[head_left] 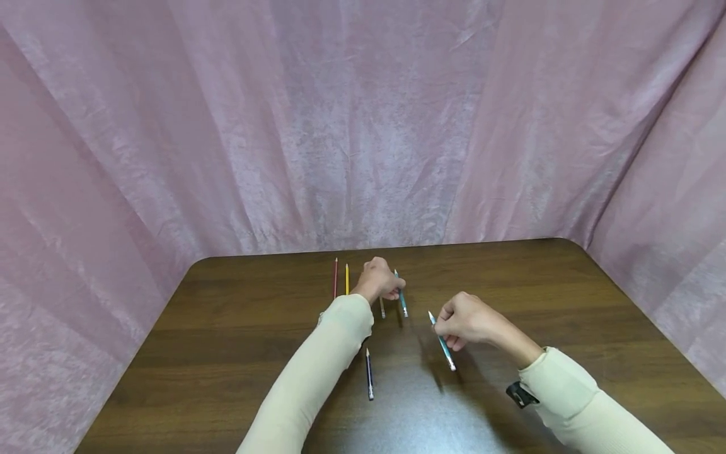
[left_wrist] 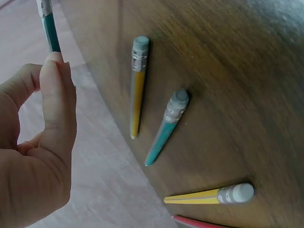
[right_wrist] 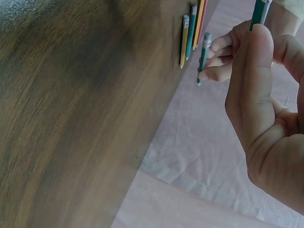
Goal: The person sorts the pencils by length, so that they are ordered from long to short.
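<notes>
Between thumb and fingertips, my left hand [head_left: 379,278] pinches a teal pencil [head_left: 403,305] with a metal band and eraser end, held over the table's far part. My right hand [head_left: 469,320] pinches another teal pencil [head_left: 445,351] nearer the front, its point tilted away from me and its eraser towards me. Beside the left hand in its wrist view lie a yellow pencil [left_wrist: 137,97], a teal pencil [left_wrist: 162,137], a second yellow pencil [left_wrist: 192,197] and a red pencil [left_wrist: 197,222]. The left hand and forearm partly cover this group in the head view.
A dark pencil [head_left: 370,376] lies by itself nearer the front, right of the left sleeve [head_left: 317,366]. The brown wooden table [head_left: 227,340] has rounded far corners. Behind it hangs a pink curtain [head_left: 374,126]. A dark strap [head_left: 520,395] shows at the right cuff.
</notes>
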Tool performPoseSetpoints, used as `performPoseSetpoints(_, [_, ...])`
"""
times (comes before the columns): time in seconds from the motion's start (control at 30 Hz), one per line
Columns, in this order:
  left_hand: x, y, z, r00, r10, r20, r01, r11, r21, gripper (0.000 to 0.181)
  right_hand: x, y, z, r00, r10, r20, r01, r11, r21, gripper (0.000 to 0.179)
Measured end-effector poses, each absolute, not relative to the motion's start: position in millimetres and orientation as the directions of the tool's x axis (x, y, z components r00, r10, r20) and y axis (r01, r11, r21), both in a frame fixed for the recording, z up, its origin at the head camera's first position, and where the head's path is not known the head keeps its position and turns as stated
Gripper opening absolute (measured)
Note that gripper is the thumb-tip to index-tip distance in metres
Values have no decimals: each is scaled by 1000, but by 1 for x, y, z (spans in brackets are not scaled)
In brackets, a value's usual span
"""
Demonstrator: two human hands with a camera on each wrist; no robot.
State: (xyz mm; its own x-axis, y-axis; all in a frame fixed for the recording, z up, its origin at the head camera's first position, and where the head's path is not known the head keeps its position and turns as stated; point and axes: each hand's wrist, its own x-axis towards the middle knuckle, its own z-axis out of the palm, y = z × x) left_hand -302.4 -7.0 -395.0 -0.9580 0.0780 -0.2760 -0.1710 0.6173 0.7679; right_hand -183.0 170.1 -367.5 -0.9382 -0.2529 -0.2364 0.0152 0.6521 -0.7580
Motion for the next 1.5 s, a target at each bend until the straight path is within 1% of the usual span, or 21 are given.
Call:
performPoseSetpoints(0.23, [-308, -2, -403, -979, 44, -197, -113, 688, 717, 21, -184, 171, -367, -934, -263, -242, 14, 651, -759, 8])
performPoseSetpoints(0.33, [-309, -1, -406, -979, 43, -200, -110, 711, 694, 22, -184, 170, -367, -932, -272, -238, 4, 650, -760, 8])
performPoseSetpoints(0.5, [-311, 0, -412, -973, 56, -224, -121, 700, 704, 20, -183, 169, -371, -931, -271, -242, 13, 640, -768, 9])
performPoseSetpoints(0.67, [-311, 1, -417, -981, 37, -191, -112, 693, 712, 23, -184, 168, -373, -932, -270, -242, 15, 638, -770, 9])
performPoseSetpoints(0.9, [-316, 2, -419, -983, 40, -179, -94, 730, 677, 20, -187, 170, -373, -931, -277, -239, 7, 639, -769, 9])
performPoseSetpoints(1.1, [-316, 3, -419, -985, 49, -166, -78, 730, 679, 21, -197, 173, -373, -932, -264, -248, 23, 641, -767, 10])
performPoseSetpoints(1.27, [-316, 3, -417, -984, 52, -170, -74, 751, 657, 20, -209, 174, -373, -931, -254, -264, 47, 632, -774, 13])
performPoseSetpoints(1.5, [-315, 2, -416, -980, 46, -195, -93, 756, 648, 18, -228, 176, -372, -930, -243, -276, 60, 640, -766, 9])
